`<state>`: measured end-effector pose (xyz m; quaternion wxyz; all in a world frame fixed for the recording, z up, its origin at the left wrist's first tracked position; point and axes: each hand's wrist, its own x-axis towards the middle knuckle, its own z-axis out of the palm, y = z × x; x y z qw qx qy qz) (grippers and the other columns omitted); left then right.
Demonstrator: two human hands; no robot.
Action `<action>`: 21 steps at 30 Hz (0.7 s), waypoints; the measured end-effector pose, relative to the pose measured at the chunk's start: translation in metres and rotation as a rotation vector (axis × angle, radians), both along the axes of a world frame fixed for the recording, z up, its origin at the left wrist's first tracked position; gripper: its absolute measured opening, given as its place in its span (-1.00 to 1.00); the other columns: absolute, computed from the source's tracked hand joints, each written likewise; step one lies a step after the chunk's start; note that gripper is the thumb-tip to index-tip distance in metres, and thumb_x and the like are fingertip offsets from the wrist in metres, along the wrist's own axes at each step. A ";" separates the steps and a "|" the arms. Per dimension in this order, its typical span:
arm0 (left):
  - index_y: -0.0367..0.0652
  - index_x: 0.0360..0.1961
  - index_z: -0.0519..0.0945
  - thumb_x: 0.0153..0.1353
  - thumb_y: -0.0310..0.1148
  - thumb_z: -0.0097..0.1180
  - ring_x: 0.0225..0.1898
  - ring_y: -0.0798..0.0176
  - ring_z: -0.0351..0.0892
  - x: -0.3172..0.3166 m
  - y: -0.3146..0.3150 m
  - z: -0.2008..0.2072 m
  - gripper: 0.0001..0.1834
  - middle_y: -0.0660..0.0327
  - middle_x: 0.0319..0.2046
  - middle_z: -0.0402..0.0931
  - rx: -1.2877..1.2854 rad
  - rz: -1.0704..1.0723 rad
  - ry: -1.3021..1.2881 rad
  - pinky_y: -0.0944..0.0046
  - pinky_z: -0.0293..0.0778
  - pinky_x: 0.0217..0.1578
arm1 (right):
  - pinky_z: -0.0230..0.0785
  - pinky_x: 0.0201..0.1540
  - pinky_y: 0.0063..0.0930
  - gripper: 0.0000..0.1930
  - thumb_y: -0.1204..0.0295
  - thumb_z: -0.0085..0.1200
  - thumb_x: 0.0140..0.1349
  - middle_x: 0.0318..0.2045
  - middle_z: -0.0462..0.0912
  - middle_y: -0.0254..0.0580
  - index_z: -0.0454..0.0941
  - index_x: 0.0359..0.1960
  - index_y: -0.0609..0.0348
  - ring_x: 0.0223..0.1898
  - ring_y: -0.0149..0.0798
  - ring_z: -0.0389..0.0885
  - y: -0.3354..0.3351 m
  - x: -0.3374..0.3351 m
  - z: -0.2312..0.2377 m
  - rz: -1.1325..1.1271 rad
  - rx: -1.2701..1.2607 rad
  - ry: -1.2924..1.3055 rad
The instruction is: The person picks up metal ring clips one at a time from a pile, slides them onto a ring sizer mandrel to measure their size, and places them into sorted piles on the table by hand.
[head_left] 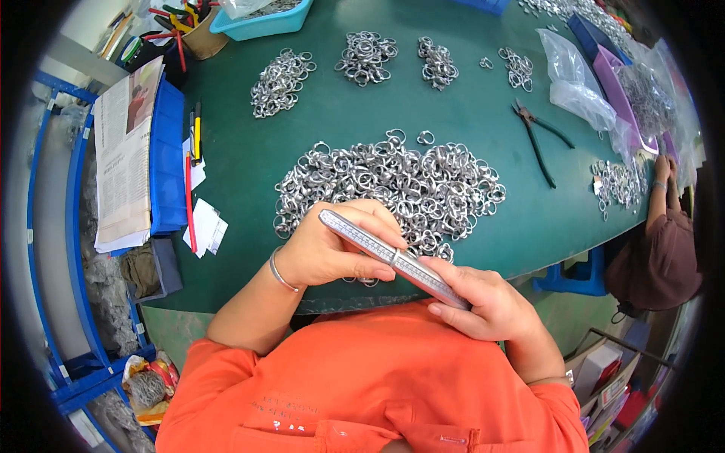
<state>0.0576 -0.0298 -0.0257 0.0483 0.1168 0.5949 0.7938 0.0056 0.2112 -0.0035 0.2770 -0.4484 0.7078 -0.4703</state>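
A grey metal ring mandrel (361, 236) with graduated markings lies slantwise in front of my chest, its thin end up and to the left. My right hand (491, 302) grips its thick lower end between thumb and fingers. Partway along it sits a silver ring (394, 257), encircling the stick. My left hand (332, 245) is closed at that ring, thumb tip below and fingertips above it. Just beyond my hands spreads a large heap of silver rings (400, 181) on the green table (468, 113); my left hand hides part of its near edge.
Smaller ring piles (283, 83) line the far side. Dark-handled cutting pliers (538, 143) lie to the right, near loose rings (619, 185) and a purple tray (615, 90). At left stand a blue bin (168, 151) and pens (196, 136). Another person (657, 249) works at right.
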 end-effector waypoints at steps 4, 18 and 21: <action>-0.32 -0.31 0.61 -0.18 -0.65 0.32 -0.47 0.40 0.52 -0.002 -0.001 0.000 -0.70 0.14 -0.33 0.48 -0.015 -0.012 -0.006 0.49 0.47 -0.55 | 0.44 -0.37 -0.32 -0.42 0.53 0.10 0.01 -0.38 0.56 -0.01 0.26 0.14 0.18 -0.41 0.00 0.57 0.000 -0.001 0.001 0.001 0.050 0.025; -0.32 -0.41 0.57 -0.09 -0.58 0.24 -0.38 0.27 0.49 -0.007 0.008 0.015 -0.84 0.08 -0.37 0.48 -0.104 0.207 -0.015 0.36 0.44 -0.35 | 0.43 -0.24 -0.34 -0.45 0.48 0.06 0.06 -0.28 0.56 0.03 0.26 0.16 0.14 -0.32 0.02 0.57 0.018 -0.016 0.012 0.028 0.114 -0.078; -0.32 -0.36 0.54 0.06 -0.56 0.10 -0.42 0.32 0.49 -0.031 -0.018 0.023 -0.90 0.11 -0.39 0.49 0.125 0.452 -0.153 0.40 0.46 -0.40 | 0.40 -0.21 -0.39 -0.44 0.48 0.11 0.04 -0.25 0.55 0.05 0.27 0.14 0.20 -0.27 -0.03 0.58 0.045 -0.021 -0.009 -0.116 0.088 -0.063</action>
